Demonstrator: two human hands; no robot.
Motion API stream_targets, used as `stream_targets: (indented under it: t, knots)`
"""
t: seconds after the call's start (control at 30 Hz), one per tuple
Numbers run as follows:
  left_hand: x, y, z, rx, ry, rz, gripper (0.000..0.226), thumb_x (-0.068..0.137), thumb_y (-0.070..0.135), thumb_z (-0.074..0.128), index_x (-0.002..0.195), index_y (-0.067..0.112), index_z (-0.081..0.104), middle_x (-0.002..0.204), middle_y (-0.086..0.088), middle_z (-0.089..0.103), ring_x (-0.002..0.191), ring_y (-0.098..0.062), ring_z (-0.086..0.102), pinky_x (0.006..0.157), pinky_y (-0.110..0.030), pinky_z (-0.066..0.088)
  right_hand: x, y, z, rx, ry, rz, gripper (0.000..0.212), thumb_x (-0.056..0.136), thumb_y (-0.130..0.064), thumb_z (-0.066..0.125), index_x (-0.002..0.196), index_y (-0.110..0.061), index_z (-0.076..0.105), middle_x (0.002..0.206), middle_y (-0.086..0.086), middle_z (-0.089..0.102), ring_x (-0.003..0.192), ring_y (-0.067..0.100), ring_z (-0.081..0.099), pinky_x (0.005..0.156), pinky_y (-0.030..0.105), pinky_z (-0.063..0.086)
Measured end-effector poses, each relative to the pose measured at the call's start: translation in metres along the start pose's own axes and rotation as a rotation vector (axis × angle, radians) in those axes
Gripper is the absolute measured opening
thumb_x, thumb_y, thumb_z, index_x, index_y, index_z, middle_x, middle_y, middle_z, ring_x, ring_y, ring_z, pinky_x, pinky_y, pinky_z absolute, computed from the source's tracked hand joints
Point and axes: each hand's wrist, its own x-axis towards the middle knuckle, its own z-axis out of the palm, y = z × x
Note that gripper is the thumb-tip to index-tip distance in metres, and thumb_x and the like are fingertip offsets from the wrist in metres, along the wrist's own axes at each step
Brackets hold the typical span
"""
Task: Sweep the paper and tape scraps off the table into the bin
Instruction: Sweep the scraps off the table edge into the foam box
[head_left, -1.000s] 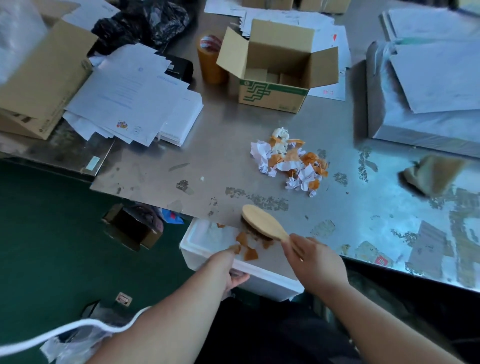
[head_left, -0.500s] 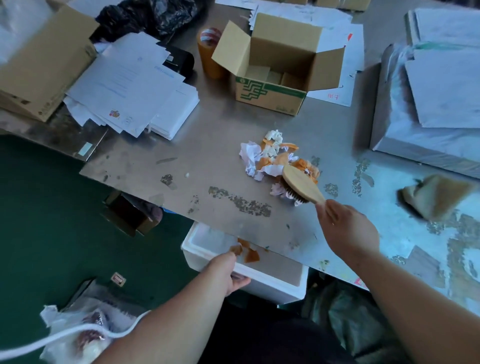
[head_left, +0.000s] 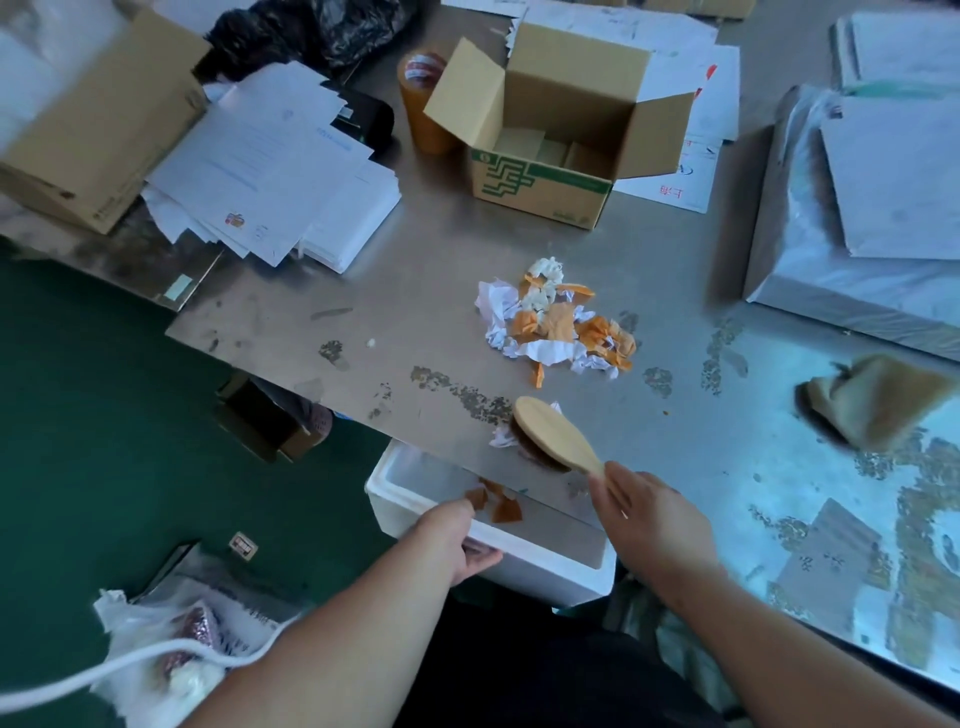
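A white foam bin (head_left: 545, 569) sits under the edge of a scuffed metal table (head_left: 415, 322), with a few orange tape bits (head_left: 506, 512) inside. The left hand (head_left: 457, 540) grips its near rim. The right hand (head_left: 649, 525) is closed around an oval wooden brush (head_left: 556, 434), bristles on a white scrap (head_left: 501, 439) by the edge. A crumpled paper-and-tape pile (head_left: 556, 325) lies mid-table, before an open cardboard box (head_left: 540, 187).

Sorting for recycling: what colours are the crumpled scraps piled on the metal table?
The crumpled scrap pile is white and orange-brown; the head view shows it.
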Motion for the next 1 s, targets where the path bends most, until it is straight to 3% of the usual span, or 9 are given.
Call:
stream_targets:
  t: [0.2,0.3,0.4,0.47,0.6,0.73,0.83,0.93,1.0]
  knots:
    - [-0.016,0.002,0.001,-0.04,-0.02,-0.031,0.025,0.096,0.011,0.071,0.102,-0.005,0.053,0.095,-0.026,0.062,0.102,-0.043,0.066,0.091,-0.054,0.06,-0.014,-0.005,0.01,-0.023,0.007,-0.016,0.042,0.096,-0.067,0.037,0.083,-0.028,0.044,0.073,-0.004,0.052,0.065,0.019,0.058,0.058,0.034,0.051]
    - [-0.014,0.002,-0.001,-0.013,-0.035,-0.015,0.029,0.096,0.014,0.071,0.11,-0.004,0.054,0.101,-0.027,0.064,0.096,-0.042,0.067,0.091,-0.053,0.06,-0.022,-0.006,0.017,-0.007,-0.002,-0.057,0.041,0.096,-0.067,0.038,0.084,-0.028,0.048,0.07,-0.004,0.051,0.061,0.018,0.057,0.056,0.034,0.051]
    - [-0.012,0.002,-0.002,0.02,-0.034,-0.001,0.036,0.097,0.019,0.07,0.122,-0.003,0.055,0.116,-0.027,0.065,0.107,-0.044,0.068,0.087,-0.052,0.062,-0.028,-0.008,0.02,0.018,0.023,-0.033,0.038,0.095,-0.064,0.043,0.083,-0.029,0.05,0.068,-0.003,0.052,0.06,0.018,0.056,0.056,0.034,0.051]
    - [-0.012,0.002,-0.002,0.043,-0.031,0.01,0.04,0.098,0.023,0.07,0.123,-0.003,0.054,0.111,-0.027,0.064,0.108,-0.044,0.068,0.088,-0.051,0.062,-0.032,-0.007,0.021,0.019,0.028,-0.028,0.037,0.094,-0.063,0.045,0.081,-0.029,0.049,0.067,-0.003,0.052,0.059,0.017,0.056,0.054,0.033,0.05]
    - [-0.014,0.002,-0.005,0.059,-0.041,-0.001,0.045,0.094,0.021,0.075,0.123,-0.006,0.054,0.112,-0.028,0.064,0.107,-0.044,0.068,0.09,-0.052,0.061,-0.035,-0.006,0.02,0.032,0.016,-0.036,0.033,0.093,-0.063,0.046,0.082,-0.033,0.053,0.067,-0.005,0.053,0.059,0.014,0.056,0.052,0.03,0.047]
    - [-0.018,0.003,-0.009,0.056,-0.028,-0.012,0.034,0.093,0.016,0.075,0.104,-0.007,0.052,0.104,-0.027,0.062,0.114,-0.044,0.066,0.095,-0.052,0.059,-0.033,-0.009,0.015,0.074,0.022,-0.04,0.029,0.09,-0.064,0.051,0.079,-0.037,0.056,0.066,-0.006,0.053,0.061,0.013,0.055,0.051,0.027,0.044]
    - [-0.02,0.004,-0.007,0.06,-0.026,-0.021,0.033,0.093,0.015,0.074,0.102,-0.007,0.052,0.103,-0.028,0.062,0.106,-0.043,0.068,0.091,-0.051,0.06,-0.029,-0.013,0.007,0.146,0.043,-0.087,0.028,0.089,-0.059,0.056,0.066,-0.044,0.048,0.062,-0.006,0.05,0.057,0.012,0.05,0.047,0.023,0.034]
    - [-0.02,0.004,-0.007,0.066,-0.034,-0.018,0.031,0.094,0.015,0.074,0.104,-0.006,0.053,0.102,-0.026,0.063,0.101,-0.04,0.068,0.085,-0.051,0.061,-0.019,-0.014,0.0,0.17,0.101,-0.042,0.034,0.089,-0.06,0.055,0.067,-0.036,0.048,0.061,-0.005,0.049,0.057,0.012,0.051,0.048,0.027,0.037]
    - [-0.022,0.005,-0.007,0.068,-0.031,-0.027,0.032,0.093,0.015,0.074,0.104,-0.007,0.053,0.103,-0.025,0.064,0.103,-0.039,0.069,0.074,-0.051,0.065,-0.01,-0.01,-0.004,0.156,0.113,-0.003,0.037,0.091,-0.061,0.053,0.069,-0.032,0.048,0.062,-0.004,0.05,0.058,0.012,0.052,0.049,0.029,0.036]
